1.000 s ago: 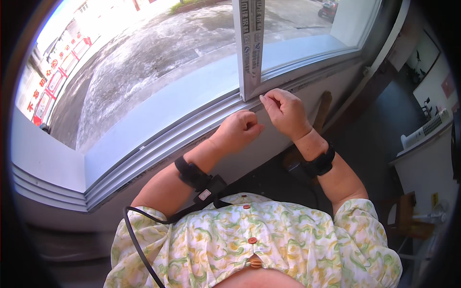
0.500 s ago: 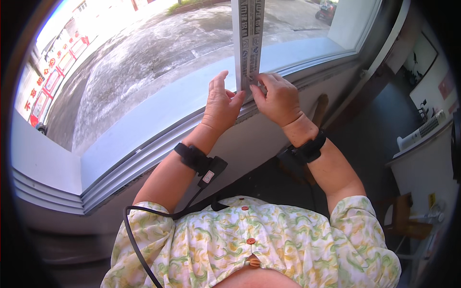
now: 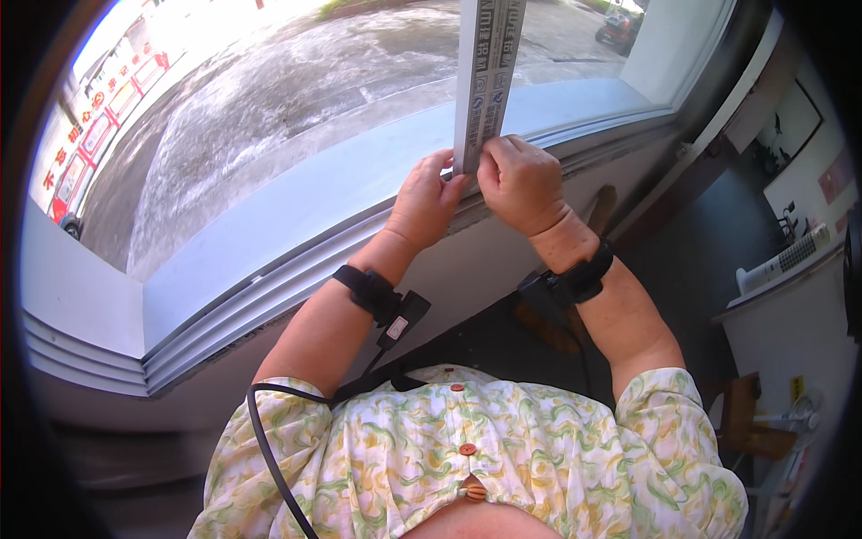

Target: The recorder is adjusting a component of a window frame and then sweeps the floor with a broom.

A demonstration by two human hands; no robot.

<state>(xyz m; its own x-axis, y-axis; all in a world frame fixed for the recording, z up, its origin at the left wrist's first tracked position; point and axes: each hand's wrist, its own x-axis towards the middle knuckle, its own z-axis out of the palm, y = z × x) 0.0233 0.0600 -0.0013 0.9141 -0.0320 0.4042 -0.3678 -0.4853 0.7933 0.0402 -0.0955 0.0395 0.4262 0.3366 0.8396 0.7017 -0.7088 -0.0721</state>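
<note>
In front of me an upright window-frame bar [image 3: 488, 85] rises from the sill tracks, its face covered with printed grey protective film. My left hand [image 3: 427, 199] is closed at the lower left edge of this bar, thumb and index finger touching it near the base. At the bar's lower right edge, my right hand [image 3: 523, 184] has its fingers curled and pinched against the film. Whatever lies between the right fingertips is hidden by the hand. Both wrists wear black straps, and a cable runs from the left strap [image 3: 370, 294].
Several grooved window tracks [image 3: 260, 301] run along the pale sill [image 3: 296, 211]. Outside lies a concrete yard [image 3: 296, 108] with a parked vehicle [image 3: 620, 25]. To the right are a white table [image 3: 763, 292] with a white appliance on it, a wooden chair [image 3: 750, 422] and a fan [image 3: 805, 411].
My left hand has moved slightly right, its raised fingers folding in against the bar's base. The right fingers have curled tighter. The whole view has shifted a little, and the bar appears farther right.
</note>
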